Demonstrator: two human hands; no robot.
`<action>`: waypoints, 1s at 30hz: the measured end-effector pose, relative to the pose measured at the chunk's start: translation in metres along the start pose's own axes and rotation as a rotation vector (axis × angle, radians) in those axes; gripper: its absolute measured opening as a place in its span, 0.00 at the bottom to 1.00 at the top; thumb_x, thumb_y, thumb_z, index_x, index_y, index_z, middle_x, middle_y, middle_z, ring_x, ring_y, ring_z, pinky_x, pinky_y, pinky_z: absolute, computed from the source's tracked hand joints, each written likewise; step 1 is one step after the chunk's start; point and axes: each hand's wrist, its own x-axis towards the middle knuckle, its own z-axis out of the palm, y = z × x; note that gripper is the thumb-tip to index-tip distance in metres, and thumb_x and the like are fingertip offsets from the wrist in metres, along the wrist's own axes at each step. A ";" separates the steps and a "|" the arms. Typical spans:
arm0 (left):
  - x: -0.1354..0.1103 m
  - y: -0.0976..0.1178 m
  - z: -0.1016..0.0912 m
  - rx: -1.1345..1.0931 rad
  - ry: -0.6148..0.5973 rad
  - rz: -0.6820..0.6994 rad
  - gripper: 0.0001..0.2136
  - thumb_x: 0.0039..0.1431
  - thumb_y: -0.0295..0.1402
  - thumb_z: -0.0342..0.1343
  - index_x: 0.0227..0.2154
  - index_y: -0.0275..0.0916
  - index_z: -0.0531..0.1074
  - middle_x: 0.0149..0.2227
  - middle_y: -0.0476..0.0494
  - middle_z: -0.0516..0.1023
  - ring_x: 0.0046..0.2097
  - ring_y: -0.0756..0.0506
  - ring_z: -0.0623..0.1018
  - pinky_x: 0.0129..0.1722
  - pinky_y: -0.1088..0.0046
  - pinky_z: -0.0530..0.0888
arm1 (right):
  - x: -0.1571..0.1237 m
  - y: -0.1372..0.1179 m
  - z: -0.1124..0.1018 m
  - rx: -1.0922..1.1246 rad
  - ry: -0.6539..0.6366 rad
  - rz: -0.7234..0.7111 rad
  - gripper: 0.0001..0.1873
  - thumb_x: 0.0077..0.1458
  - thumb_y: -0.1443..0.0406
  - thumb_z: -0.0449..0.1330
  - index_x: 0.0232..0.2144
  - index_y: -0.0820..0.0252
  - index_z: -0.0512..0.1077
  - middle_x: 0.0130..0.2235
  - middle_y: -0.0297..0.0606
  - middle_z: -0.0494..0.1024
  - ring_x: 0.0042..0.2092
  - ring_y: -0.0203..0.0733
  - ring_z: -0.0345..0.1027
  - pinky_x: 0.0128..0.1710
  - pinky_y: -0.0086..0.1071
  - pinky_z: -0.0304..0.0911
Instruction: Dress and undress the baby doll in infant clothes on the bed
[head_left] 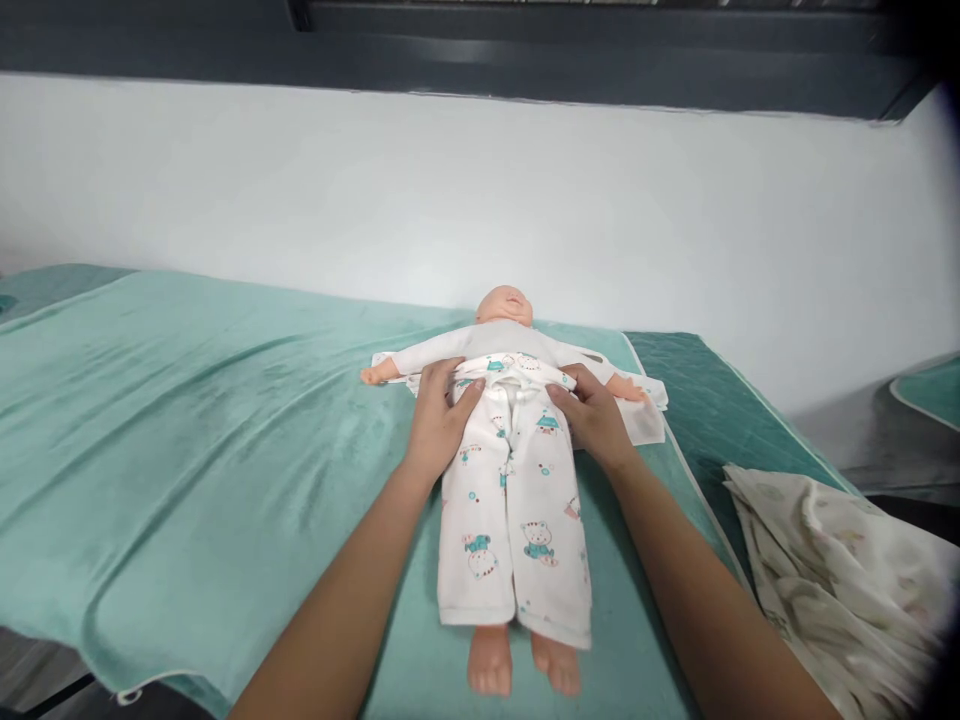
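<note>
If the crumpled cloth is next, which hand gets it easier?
Probably the right hand: the crumpled cloth lies on that side. The left hand is farther away, across the trousers. Both hold the trousers.

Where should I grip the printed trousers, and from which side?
Take the trousers by both ends of the waistband, likely best from left and right together: the doll lies face up, feet nearest, leaving both flanks open to the left hand and right hand.
</note>
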 end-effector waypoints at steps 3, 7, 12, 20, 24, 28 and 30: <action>0.021 -0.004 0.009 0.042 -0.013 0.086 0.16 0.63 0.42 0.55 0.51 0.44 0.70 0.53 0.41 0.70 0.57 0.42 0.70 0.58 0.62 0.68 | 0.011 0.007 0.000 -0.058 0.050 0.028 0.15 0.56 0.51 0.61 0.32 0.55 0.71 0.29 0.29 0.67 0.33 0.39 0.59 0.36 0.35 0.59; 0.034 -0.007 0.015 0.087 -0.064 0.165 0.13 0.64 0.39 0.54 0.50 0.46 0.71 0.55 0.41 0.67 0.60 0.42 0.68 0.60 0.62 0.67 | 0.015 0.014 0.002 -0.106 0.145 -0.047 0.14 0.57 0.52 0.61 0.34 0.55 0.72 0.39 0.36 0.71 0.40 0.43 0.64 0.41 0.38 0.62; 0.032 -0.010 0.011 0.150 -0.087 0.234 0.11 0.64 0.37 0.54 0.48 0.46 0.72 0.61 0.41 0.60 0.63 0.41 0.65 0.63 0.60 0.65 | 0.004 0.005 0.008 -0.297 0.308 -0.313 0.10 0.57 0.56 0.63 0.33 0.55 0.70 0.52 0.45 0.64 0.54 0.50 0.61 0.53 0.46 0.60; 0.034 -0.011 0.007 0.336 -0.059 0.524 0.06 0.62 0.29 0.54 0.41 0.42 0.69 0.51 0.40 0.71 0.54 0.40 0.70 0.55 0.57 0.69 | -0.007 -0.005 0.009 -0.394 0.373 -0.522 0.11 0.56 0.61 0.65 0.28 0.55 0.66 0.37 0.38 0.67 0.40 0.44 0.64 0.40 0.41 0.63; 0.032 -0.011 0.006 0.365 -0.043 0.601 0.04 0.66 0.31 0.50 0.41 0.40 0.68 0.43 0.41 0.73 0.47 0.41 0.70 0.49 0.60 0.69 | -0.007 -0.003 0.007 -0.414 0.286 -0.483 0.14 0.59 0.62 0.62 0.25 0.54 0.62 0.28 0.32 0.66 0.34 0.41 0.60 0.36 0.37 0.58; 0.030 -0.012 0.007 0.359 -0.006 0.617 0.05 0.68 0.33 0.47 0.39 0.40 0.66 0.40 0.40 0.73 0.43 0.42 0.69 0.45 0.61 0.68 | -0.008 -0.004 0.006 -0.438 0.271 -0.417 0.18 0.59 0.60 0.62 0.23 0.55 0.59 0.25 0.29 0.62 0.31 0.38 0.56 0.32 0.35 0.52; 0.029 -0.013 0.007 0.337 0.006 0.630 0.05 0.69 0.32 0.46 0.40 0.40 0.65 0.41 0.40 0.73 0.44 0.42 0.69 0.46 0.61 0.68 | -0.011 -0.006 0.005 -0.429 0.267 -0.384 0.21 0.58 0.60 0.62 0.21 0.55 0.57 0.23 0.28 0.59 0.29 0.37 0.54 0.32 0.35 0.50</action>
